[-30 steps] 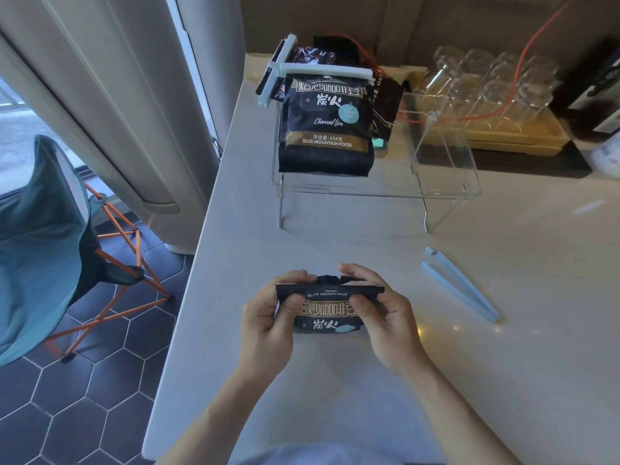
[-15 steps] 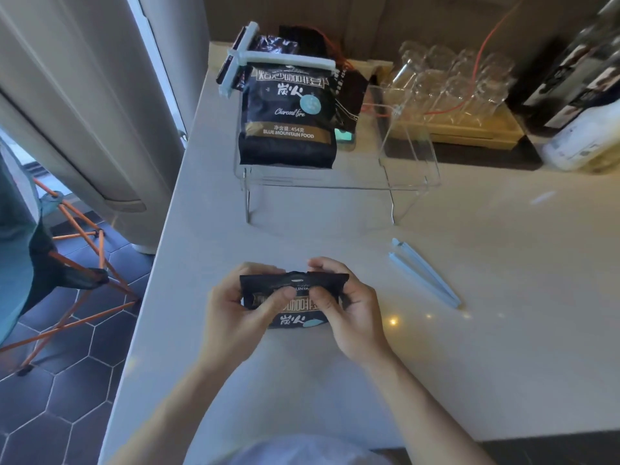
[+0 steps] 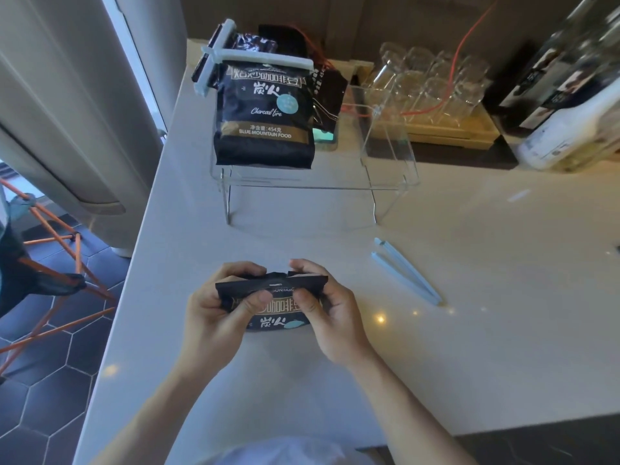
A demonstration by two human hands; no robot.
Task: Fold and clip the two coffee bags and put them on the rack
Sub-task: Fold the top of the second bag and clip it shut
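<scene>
Head view shows the left hand (image 3: 214, 312) and right hand (image 3: 330, 305) both pinching the folded top of a coffee bag (image 3: 273, 305). Right of the right hand lies a blue clip (image 3: 406, 270); beyond both hands, another clipped bag (image 3: 265, 129) sits on the rack (image 3: 385, 176).

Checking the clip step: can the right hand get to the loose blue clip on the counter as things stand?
Probably yes, once it lets go. The blue clip lies alone on bare counter to the right of the right hand, nothing between them. But that hand and the left hand both pinch the folded coffee bag.
</scene>
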